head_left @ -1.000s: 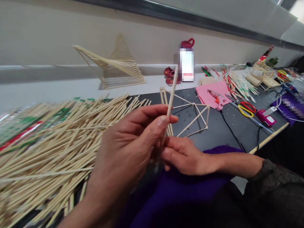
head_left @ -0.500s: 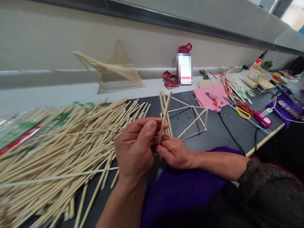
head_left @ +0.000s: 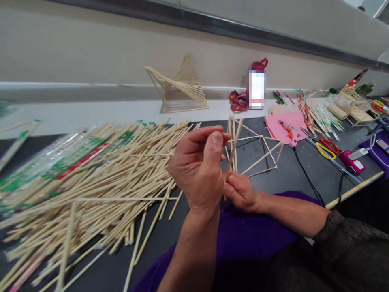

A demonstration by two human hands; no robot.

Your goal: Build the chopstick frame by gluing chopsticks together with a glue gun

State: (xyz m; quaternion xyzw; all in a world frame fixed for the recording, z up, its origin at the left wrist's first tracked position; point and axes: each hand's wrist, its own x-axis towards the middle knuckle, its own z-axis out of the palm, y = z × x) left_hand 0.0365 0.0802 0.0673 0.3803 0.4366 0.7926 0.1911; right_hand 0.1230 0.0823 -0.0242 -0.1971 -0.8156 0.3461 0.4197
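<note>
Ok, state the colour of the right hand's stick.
The stick is pale beige; see the head view.

I hold my bare left hand (head_left: pixel 199 166) upright, its fingers loosely bent and its thumb raised in front of them; below it my bare left forearm (head_left: pixel 194 247) slants up from the bottom edge. My bare right hand (head_left: pixel 243 191) sits lower, just beside the left's heel, fingers folded tight; my right forearm (head_left: pixel 294 215) slopes down into a dark, crinkled fabric sleeve (head_left: pixel 349 247).

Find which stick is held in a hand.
The stick slanting up from the right hand, seen against the open frame. The pile at left lies on the table, with no hand holding any of its sticks.
</note>
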